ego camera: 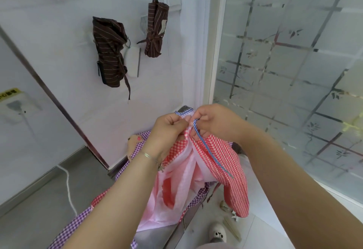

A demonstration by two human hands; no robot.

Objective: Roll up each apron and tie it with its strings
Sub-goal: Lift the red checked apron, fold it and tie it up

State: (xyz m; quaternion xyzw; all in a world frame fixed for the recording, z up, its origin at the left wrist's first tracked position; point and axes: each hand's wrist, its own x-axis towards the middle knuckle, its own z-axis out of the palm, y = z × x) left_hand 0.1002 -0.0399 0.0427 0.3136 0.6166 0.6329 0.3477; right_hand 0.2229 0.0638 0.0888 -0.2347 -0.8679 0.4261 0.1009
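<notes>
While both hands meet at its top edge, the red-and-white gingham cotton apron [220, 158] hangs in front of the person, pale pink lining [176, 195] turned outward, over a purple-and-white checked cloth [82, 223] below. Left hand [169, 128]: fingers curled, pinching the gathered upper edge. Right hand [214, 123]: fingers curled, pinching the blue-and-white striped string [204, 144], which runs down the red fabric. Apron's lower end is hidden behind the forearms. On the white wall hang two rolled brown pinstriped aprons [110, 52], tied; a third, dark red, is cut off at the top edge.
</notes>
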